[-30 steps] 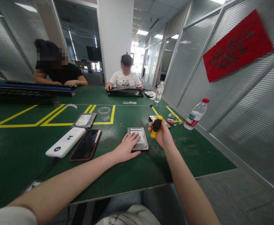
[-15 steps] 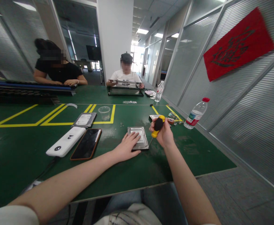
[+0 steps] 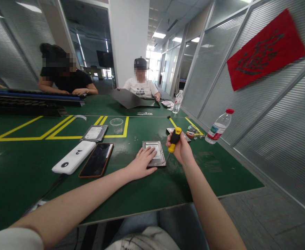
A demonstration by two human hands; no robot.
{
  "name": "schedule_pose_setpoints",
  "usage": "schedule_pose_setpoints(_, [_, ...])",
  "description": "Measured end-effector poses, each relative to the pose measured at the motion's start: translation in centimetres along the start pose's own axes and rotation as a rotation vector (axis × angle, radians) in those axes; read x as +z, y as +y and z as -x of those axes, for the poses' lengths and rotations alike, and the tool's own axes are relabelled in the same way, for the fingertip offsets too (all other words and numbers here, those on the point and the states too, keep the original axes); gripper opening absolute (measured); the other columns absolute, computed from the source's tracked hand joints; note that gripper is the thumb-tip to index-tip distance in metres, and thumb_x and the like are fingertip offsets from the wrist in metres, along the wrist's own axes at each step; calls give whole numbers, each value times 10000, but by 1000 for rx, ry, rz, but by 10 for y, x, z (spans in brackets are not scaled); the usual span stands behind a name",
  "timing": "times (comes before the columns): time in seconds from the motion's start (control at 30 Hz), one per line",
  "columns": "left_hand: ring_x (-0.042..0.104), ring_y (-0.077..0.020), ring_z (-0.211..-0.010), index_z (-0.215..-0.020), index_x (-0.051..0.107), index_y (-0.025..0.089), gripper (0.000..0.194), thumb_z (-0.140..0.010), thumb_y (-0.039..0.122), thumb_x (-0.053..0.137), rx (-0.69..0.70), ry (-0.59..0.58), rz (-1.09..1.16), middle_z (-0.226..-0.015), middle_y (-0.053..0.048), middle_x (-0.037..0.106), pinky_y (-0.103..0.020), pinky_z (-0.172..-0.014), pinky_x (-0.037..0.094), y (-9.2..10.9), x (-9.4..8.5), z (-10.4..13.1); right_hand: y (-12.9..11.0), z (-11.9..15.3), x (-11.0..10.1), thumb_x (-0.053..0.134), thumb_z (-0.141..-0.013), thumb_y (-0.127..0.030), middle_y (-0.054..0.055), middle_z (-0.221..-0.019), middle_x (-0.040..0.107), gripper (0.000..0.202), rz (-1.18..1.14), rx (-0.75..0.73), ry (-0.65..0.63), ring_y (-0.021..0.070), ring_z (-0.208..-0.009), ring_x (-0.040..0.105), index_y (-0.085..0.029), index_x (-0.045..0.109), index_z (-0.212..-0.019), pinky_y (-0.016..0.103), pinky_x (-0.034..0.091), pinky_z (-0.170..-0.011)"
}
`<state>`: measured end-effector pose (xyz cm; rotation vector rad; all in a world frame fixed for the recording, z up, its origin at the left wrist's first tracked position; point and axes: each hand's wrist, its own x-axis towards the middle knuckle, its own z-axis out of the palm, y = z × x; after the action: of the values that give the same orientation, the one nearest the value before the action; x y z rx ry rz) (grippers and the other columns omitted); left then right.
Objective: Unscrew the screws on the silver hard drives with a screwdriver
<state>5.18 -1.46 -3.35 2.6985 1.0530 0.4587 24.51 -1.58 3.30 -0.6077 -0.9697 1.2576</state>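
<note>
A silver hard drive (image 3: 159, 160) lies flat on the green table, label side up. My left hand (image 3: 141, 162) rests on its left part with fingers stretched out flat, covering some of the label. In my right hand (image 3: 183, 147) is a screwdriver (image 3: 175, 139) with a yellow and black handle, gripped by the fingers. Its thin shaft slants down to the drive's right edge near the front corner; whether the tip touches the drive I cannot tell. Several tiny screws (image 3: 135, 138) lie just behind the drive.
Left of the drive are a phone (image 3: 96, 160), a white power bank (image 3: 73, 158), another hard drive (image 3: 94, 133) and a clear plastic cup (image 3: 116, 125). Behind my right hand lies a third drive (image 3: 171, 131). A water bottle (image 3: 219, 126) stands at right. Two people sit across the table.
The screwdriver handle has turned slightly in my right hand; my left hand stays put. Across the table, the person in white has swung a dark flat panel down to the left.
</note>
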Motion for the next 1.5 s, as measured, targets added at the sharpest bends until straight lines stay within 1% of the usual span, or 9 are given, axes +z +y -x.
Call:
schedule_pose_setpoints(0.2, [217,-311,-1453,-1483,337,192,706,-867,404,610,4,2,6,-1557,-138,297,-547,-1166,151,-1,1,0,-4,-2,-4,445,-854,-644,-27,-590,499,448,-20,-58,77,80,-429,415,-218,579,-817,221,370,-411])
schedule_pose_setpoints(0.37, [157,-324,-1468,-1490,324,168,711,-879,412,594,-6,-19,7,-1577,-138,242,-545,-1168,137,1,-1,1,-6,-2,-6,442,-848,-651,-40,-560,493,458,-53,-85,120,50,-372,362,-214,571,-806,197,302,-376])
schedule_pose_setpoints(0.5, [160,-326,-1467,-1508,287,216,708,-894,424,570,20,-26,13,-1584,-115,230,-562,-1160,139,0,-2,1,-4,-1,-4,524,-782,-689,-54,-594,533,457,-44,-116,145,40,-348,349,-232,522,-807,199,269,-357])
schedule_pose_setpoints(0.73, [164,-332,-1465,-1509,284,221,702,-896,415,564,18,-45,22,-1578,-112,254,-575,-1155,141,2,-5,2,-7,-2,3,731,-714,-485,-61,-736,582,341,53,-271,164,74,-555,511,-257,496,-806,216,430,-524])
schedule_pose_setpoints(0.9, [158,-349,-1463,-1506,288,211,704,-878,342,578,24,-78,9,-1576,-109,260,-584,-1153,142,12,-9,5,-19,-5,11,688,-776,-431,-7,-789,583,211,424,-352,184,134,-756,527,-233,636,-828,244,446,-663])
schedule_pose_setpoints(1.0, [158,-354,-1462,-1498,299,208,690,-875,312,577,26,-103,-18,-1577,-106,258,-596,-1147,147,20,-11,8,-24,-8,21,677,-791,-421,-13,-696,531,211,577,-369,105,137,-685,473,-220,629,-751,246,411,-622])
schedule_pose_setpoints(1.17, [175,-369,-1454,-1483,315,218,641,-895,300,555,28,-121,-63,-1571,-103,278,-612,-1133,167,33,-13,13,-20,-19,36,671,-793,-431,-27,-727,576,232,575,-369,140,121,-646,485,-238,551,-838,234,389,-560])
schedule_pose_setpoints(1.3, [190,-383,-1446,-1483,314,204,624,-910,290,546,17,-121,-89,-1568,-110,285,-612,-1130,178,37,-12,16,-8,-29,36,645,-798,-470,-51,-674,592,290,520,-294,70,100,-549,473,-245,473,-860,224,373,-505])
schedule_pose_setpoints(1.5, [204,-359,-1446,-1484,306,208,568,-954,300,492,59,-104,-128,-1564,-95,300,-592,-1135,184,40,-11,24,12,-33,31,550,-835,-540,-51,-718,625,339,587,-265,124,60,-427,395,-243,398,-894,216,326,-427])
